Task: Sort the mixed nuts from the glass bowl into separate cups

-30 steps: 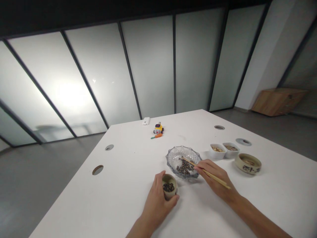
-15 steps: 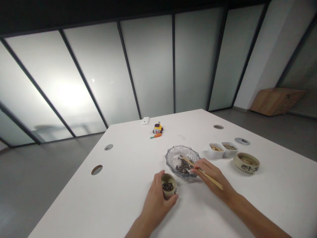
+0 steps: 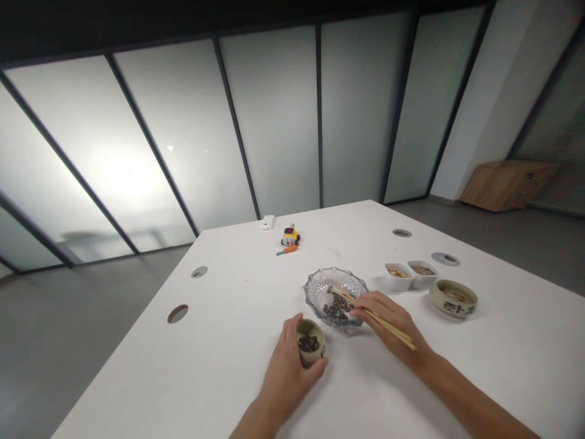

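My left hand (image 3: 292, 356) is wrapped around a small pale-green cup (image 3: 317, 332) that holds several dark beans (image 3: 308, 344) and is tilted a little toward me. With my right hand (image 3: 386, 317) I grip a pair of wooden chopsticks (image 3: 388, 327), their tips inside a clear scalloped glass bowl (image 3: 315, 289). More dark beans (image 3: 337, 306) lie in the near part of that bowl. By the chopstick tips is a dark bean (image 3: 329, 289); whether it is pinched I cannot tell.
Right of the bowl are a white dish (image 3: 397, 283) of light pieces, another white dish (image 3: 423, 280) and a ceramic bowl (image 3: 453, 305) with dark writing. Farther back lie a yellow toy car (image 3: 290, 236), an orange-and-green toy screwdriver (image 3: 287, 250) and a white box (image 3: 267, 222).
The chopsticks have shifted slightly left in the glass bowl, and their back ends have spread apart. My left hand still holds the cup in the same place.
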Demonstrator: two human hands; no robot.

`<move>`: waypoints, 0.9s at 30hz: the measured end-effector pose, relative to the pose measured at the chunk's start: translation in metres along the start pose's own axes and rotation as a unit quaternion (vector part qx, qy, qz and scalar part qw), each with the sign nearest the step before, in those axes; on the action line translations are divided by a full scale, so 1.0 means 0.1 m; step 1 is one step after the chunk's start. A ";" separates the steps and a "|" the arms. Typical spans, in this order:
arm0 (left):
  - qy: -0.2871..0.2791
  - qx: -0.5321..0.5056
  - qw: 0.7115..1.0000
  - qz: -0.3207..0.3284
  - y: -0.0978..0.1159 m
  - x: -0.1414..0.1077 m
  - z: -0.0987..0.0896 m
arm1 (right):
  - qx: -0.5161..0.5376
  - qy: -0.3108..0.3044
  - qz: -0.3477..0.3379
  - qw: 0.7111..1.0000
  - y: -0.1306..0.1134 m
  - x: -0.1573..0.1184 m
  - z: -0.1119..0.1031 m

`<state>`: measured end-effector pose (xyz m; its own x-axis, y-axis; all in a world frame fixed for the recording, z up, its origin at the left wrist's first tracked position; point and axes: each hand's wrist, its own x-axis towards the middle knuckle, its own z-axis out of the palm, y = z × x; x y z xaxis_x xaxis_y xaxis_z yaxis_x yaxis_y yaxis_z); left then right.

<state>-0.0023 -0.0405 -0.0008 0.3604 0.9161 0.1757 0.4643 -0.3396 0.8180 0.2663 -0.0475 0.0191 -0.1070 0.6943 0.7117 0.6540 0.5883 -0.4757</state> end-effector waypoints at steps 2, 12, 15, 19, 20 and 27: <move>-0.003 0.000 1.000 -0.002 0.01 0.00 0.00 | 0.011 0.013 0.014 1.000 0.02 -0.01 0.01; -0.010 0.006 1.000 -0.001 0.00 0.00 -0.01 | 0.014 -0.048 0.044 0.998 0.02 0.00 0.06; -0.010 0.009 1.000 -0.001 0.00 0.00 -0.01 | 0.008 -0.042 0.031 0.999 -0.01 0.02 0.06; -0.008 0.006 1.000 0.000 -0.01 0.00 -0.01 | -0.004 -0.032 0.022 0.999 -0.02 0.03 0.07; -0.007 0.005 1.000 -0.001 -0.01 0.00 0.00 | -0.006 -0.031 0.019 0.999 -0.02 0.03 0.07; -0.009 0.007 1.000 -0.009 -0.01 0.00 0.00 | 0.000 0.090 0.012 0.996 -0.20 0.09 -0.09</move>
<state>-0.0029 -0.0402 -0.0021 0.3666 0.9181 0.1509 0.4821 -0.3262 0.8131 0.2594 -0.0564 0.0400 0.0446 0.6223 0.7815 0.6541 0.5731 -0.4937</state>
